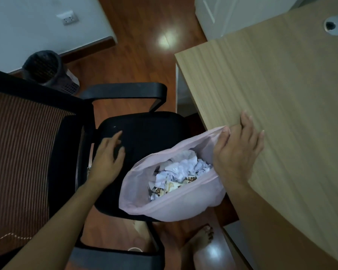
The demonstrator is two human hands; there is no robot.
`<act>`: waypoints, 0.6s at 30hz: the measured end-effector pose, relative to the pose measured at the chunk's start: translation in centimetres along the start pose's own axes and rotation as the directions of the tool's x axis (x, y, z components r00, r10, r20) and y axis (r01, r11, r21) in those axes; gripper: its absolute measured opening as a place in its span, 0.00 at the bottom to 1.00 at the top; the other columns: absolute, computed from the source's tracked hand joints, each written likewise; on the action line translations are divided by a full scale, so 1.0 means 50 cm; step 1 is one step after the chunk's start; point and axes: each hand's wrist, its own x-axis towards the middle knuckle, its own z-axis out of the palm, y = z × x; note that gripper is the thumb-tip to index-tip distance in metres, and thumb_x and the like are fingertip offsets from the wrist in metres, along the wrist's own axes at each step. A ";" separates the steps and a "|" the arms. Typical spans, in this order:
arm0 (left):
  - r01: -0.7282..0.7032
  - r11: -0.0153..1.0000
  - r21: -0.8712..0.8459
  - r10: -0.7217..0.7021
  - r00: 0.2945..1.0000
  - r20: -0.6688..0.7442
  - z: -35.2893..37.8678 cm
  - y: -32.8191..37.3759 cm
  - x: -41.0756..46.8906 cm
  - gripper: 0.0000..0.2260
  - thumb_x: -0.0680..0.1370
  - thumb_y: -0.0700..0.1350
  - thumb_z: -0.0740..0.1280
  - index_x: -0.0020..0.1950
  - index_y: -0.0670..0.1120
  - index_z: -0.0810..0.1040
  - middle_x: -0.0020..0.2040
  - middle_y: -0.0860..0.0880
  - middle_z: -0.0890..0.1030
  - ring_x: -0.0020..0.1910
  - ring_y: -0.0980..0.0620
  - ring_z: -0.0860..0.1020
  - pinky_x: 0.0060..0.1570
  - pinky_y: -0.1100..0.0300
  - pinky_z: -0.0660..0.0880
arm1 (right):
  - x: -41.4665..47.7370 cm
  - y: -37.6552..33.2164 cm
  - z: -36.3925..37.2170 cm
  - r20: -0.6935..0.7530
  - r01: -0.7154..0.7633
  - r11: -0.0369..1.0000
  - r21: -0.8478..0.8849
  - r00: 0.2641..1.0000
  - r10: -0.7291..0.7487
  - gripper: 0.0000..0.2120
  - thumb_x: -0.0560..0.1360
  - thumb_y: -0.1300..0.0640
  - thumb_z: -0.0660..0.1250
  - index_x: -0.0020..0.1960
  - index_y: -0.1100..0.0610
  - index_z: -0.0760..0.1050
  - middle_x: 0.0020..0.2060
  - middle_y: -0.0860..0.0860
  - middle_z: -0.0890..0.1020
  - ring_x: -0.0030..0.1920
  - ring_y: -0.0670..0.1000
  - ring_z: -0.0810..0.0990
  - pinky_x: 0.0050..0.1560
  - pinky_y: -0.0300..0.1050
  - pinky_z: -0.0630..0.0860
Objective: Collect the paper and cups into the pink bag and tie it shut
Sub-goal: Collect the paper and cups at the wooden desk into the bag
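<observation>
Reddish-brown wooden flooring [137, 55] runs under a pale wood-grain desk [281, 84] on the right and a black office chair on the left. At the desk's near-left edge the right hand [236, 151] pinches the rim of a thin pink plastic bag [180, 203] with its thumb, while the fingertips lie on the desktop just past the edge. The bag hangs open from that grip, its lower side sagging over the front-right corner of the black chair seat [144, 129]. Inside sits crumpled white paper [183, 168] mixed with brown-spotted scraps [191, 179]; any print on them is too blurred to read. The left hand [107, 158] hovers over the left side of the seat, fingers loosely spread and holding nothing, well apart from the bag. Beyond it are the chair's curved black armrest [125, 90] and its striped mesh backrest [18, 143]. Farther back, a black mesh wastebasket [45, 69] stands by the white wall, below a white wall socket [67, 18]. A round grey cable grommet [335, 26] sits near the desk's far corner. A bare foot [201, 240] stands on the floor beneath the bag.
</observation>
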 end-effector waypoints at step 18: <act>0.245 0.703 0.668 -0.450 0.880 0.150 0.097 -0.162 0.020 0.40 0.74 0.48 0.80 0.82 0.48 0.63 0.76 0.40 0.63 0.75 0.35 0.66 0.65 0.38 0.77 | 0.000 0.006 0.020 -0.051 0.000 1.000 -0.016 0.999 0.000 0.14 0.88 0.53 0.59 0.62 0.61 0.77 0.82 0.55 0.71 0.84 0.58 0.68 0.85 0.67 0.56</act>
